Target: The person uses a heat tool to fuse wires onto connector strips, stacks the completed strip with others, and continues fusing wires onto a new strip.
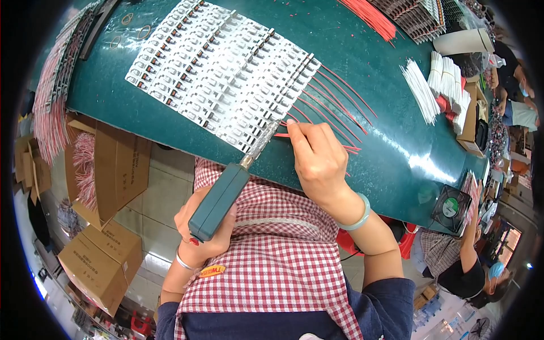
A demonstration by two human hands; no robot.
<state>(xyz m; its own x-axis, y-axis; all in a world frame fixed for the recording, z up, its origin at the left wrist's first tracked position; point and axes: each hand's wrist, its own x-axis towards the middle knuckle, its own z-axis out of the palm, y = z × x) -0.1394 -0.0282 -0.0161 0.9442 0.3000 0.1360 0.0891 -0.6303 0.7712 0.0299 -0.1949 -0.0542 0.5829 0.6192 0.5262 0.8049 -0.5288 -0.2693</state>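
Observation:
My left hand (222, 233) is wrapped round the dark green body of a soldering gun (220, 198). The gun's silvery barrel slants up to the near right edge of a white panel (221, 73) made of many small parts in rows. Beside the tip, my right hand (318, 156) pinches a red wire (281, 135) between thumb and fingertips, at that same edge. Several more red wires (340, 107) stick out from the panel's right edge and lie across the green table. The exact contact of tip, wire and panel is too small to make out.
The green table (391, 170) carries a bundle of red wires (371, 20), white wire bundles (445, 79), stacked panels (411, 17) and a small black fan (451, 208). More wired panels (59, 79) hang at the left edge, above cardboard boxes (102, 263). A co-worker (470, 272) sits at right.

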